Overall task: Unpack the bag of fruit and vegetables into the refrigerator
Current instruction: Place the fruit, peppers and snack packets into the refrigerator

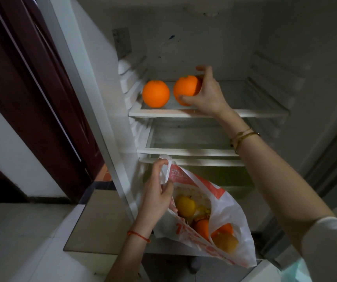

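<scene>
The refrigerator stands open in front of me. On its top glass shelf (245, 113) one orange (155, 94) rests at the left. My right hand (206, 94) grips a second orange (186, 88) just beside it, low over the shelf. My left hand (156, 198) holds the rim of a white and red plastic bag (230, 216) open below the shelves. Inside the bag I see a yellow fruit (185, 205), an orange fruit (202, 228) and another yellow fruit (225, 242).
A second glass shelf (184, 151) lies below the first, with a crisper drawer (214, 176) under it. A dark red wooden door (31, 88) stands to the left of the refrigerator. The floor at the lower left is pale tile (21, 241).
</scene>
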